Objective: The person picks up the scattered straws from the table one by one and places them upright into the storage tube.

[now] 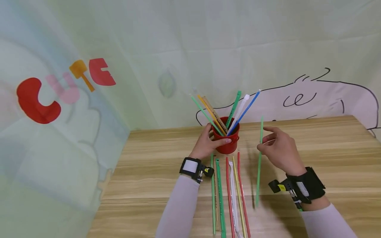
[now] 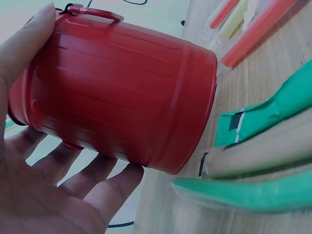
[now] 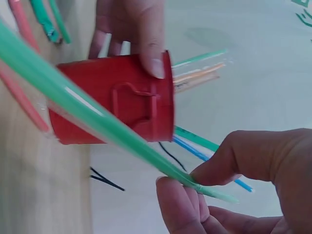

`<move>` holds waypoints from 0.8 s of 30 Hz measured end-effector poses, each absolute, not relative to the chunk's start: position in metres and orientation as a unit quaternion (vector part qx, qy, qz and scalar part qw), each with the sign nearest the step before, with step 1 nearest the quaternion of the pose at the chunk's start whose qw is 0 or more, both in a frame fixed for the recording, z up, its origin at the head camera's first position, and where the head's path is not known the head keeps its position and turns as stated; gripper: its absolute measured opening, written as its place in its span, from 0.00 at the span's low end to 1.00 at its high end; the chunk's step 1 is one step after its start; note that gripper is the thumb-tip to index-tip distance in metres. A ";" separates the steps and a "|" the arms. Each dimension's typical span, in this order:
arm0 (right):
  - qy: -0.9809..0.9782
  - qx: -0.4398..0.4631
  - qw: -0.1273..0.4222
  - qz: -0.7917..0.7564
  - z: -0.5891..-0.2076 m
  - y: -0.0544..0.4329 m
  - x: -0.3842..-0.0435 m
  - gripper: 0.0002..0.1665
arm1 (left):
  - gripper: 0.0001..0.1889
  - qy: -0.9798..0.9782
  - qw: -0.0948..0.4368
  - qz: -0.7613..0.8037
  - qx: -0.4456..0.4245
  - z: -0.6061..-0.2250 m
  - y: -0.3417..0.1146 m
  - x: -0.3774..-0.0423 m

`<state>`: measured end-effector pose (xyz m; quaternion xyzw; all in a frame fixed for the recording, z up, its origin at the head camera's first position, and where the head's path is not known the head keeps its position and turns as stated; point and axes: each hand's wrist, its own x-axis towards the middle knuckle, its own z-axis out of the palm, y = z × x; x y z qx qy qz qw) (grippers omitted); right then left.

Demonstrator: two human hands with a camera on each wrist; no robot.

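Note:
My left hand (image 1: 209, 142) grips a small red metal bucket (image 2: 122, 87) from its left side, thumb near the rim and fingers around the wall. Several straws stand in the bucket, among them a blue straw (image 1: 248, 106), a white wrapped straw (image 1: 241, 107) and a green wrapped straw (image 1: 233, 107). To the right of the bucket, my right hand (image 1: 281, 148) pinches a light green straw (image 3: 105, 119) between thumb and fingers near its upper end. That straw is held nearly upright in the head view, apart from the bucket.
A row of straws lies on the wooden table (image 1: 148, 185) in front of the bucket, including a green wrapped straw (image 1: 220, 195), a yellow straw (image 1: 239, 195) and a red straw (image 1: 243, 198). Behind the table hangs a printed curtain (image 1: 166, 43).

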<state>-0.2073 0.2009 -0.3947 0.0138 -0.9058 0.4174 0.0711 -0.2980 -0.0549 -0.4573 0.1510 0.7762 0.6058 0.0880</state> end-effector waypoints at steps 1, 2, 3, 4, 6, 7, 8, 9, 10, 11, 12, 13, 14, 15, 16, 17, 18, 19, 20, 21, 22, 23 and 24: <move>-0.905 0.014 0.078 0.417 -0.393 0.201 -0.207 0.40 | 0.41 0.776 0.088 0.606 0.152 -0.457 -0.055 -0.298; -0.905 0.014 0.084 0.417 -0.391 0.202 -0.207 0.40 | 0.41 0.776 0.087 0.605 0.153 -0.457 -0.055 -0.298; -0.904 0.015 0.092 0.418 -0.389 0.202 -0.207 0.39 | 0.41 0.776 0.087 0.606 0.154 -0.457 -0.055 -0.298; -0.902 0.015 0.097 0.420 -0.388 0.203 -0.207 0.39 | 0.41 0.775 0.087 0.606 0.154 -0.457 -0.055 -0.298; -0.901 0.013 0.107 0.421 -0.384 0.203 -0.207 0.39 | 0.40 0.775 0.087 0.607 0.154 -0.457 -0.055 -0.298; -0.900 0.012 0.111 0.422 -0.382 0.204 -0.208 0.38 | 0.40 0.774 0.088 0.607 0.154 -0.457 -0.055 -0.297; -0.899 0.011 0.117 0.422 -0.380 0.204 -0.208 0.37 | 0.40 0.775 0.088 0.607 0.153 -0.457 -0.055 -0.297; -0.898 0.010 0.121 0.424 -0.377 0.204 -0.209 0.37 | 0.40 0.775 0.088 0.607 0.152 -0.457 -0.055 -0.297; -0.897 0.008 0.125 0.425 -0.375 0.205 -0.209 0.37 | 0.40 0.775 0.088 0.607 0.151 -0.457 -0.055 -0.297; -0.896 0.007 0.130 0.425 -0.373 0.206 -0.210 0.36 | 0.40 0.774 0.088 0.608 0.151 -0.457 -0.055 -0.297; -0.895 0.007 0.135 0.425 -0.371 0.206 -0.210 0.36 | 0.40 0.774 0.089 0.609 0.149 -0.457 -0.055 -0.297; -0.894 0.008 0.140 0.426 -0.369 0.207 -0.211 0.36 | 0.40 0.773 0.090 0.610 0.148 -0.457 -0.055 -0.297; -0.893 0.008 0.146 0.425 -0.367 0.208 -0.212 0.35 | 0.40 0.773 0.090 0.611 0.147 -0.457 -0.055 -0.297; -0.893 0.009 0.151 0.425 -0.365 0.208 -0.212 0.35 | 0.40 0.772 0.091 0.611 0.146 -0.457 -0.055 -0.297; -0.891 0.009 0.158 0.425 -0.363 0.209 -0.213 0.35 | 0.40 0.773 0.091 0.611 0.145 -0.457 -0.055 -0.297; -0.890 0.011 0.165 0.425 -0.361 0.210 -0.214 0.34 | 0.40 0.773 0.091 0.611 0.145 -0.457 -0.055 -0.297; -0.888 0.011 0.171 0.427 -0.358 0.211 -0.214 0.34 | 0.40 0.773 0.091 0.610 0.144 -0.457 -0.055 -0.297; -0.886 0.012 0.176 0.429 -0.356 0.212 -0.214 0.34 | 0.40 0.773 0.091 0.611 0.144 -0.457 -0.055 -0.297; -0.884 0.013 0.182 0.431 -0.353 0.213 -0.215 0.33 | 0.39 0.773 0.092 0.611 0.143 -0.457 -0.055 -0.297; -0.881 0.013 0.186 0.435 -0.350 0.213 -0.215 0.33 | 0.39 0.773 0.093 0.612 0.142 -0.457 -0.055 -0.297; -0.878 0.013 0.191 0.439 -0.346 0.214 -0.216 0.32 | 0.39 0.772 0.093 0.612 0.141 -0.457 -0.055 -0.297; -0.876 0.013 0.195 0.442 -0.343 0.214 -0.216 0.32 | 0.40 0.771 0.094 0.614 0.140 -0.457 -0.055 -0.297; -0.874 0.013 0.201 0.443 -0.339 0.214 -0.217 0.31 | 0.40 0.769 0.095 0.616 0.139 -0.457 -0.055 -0.297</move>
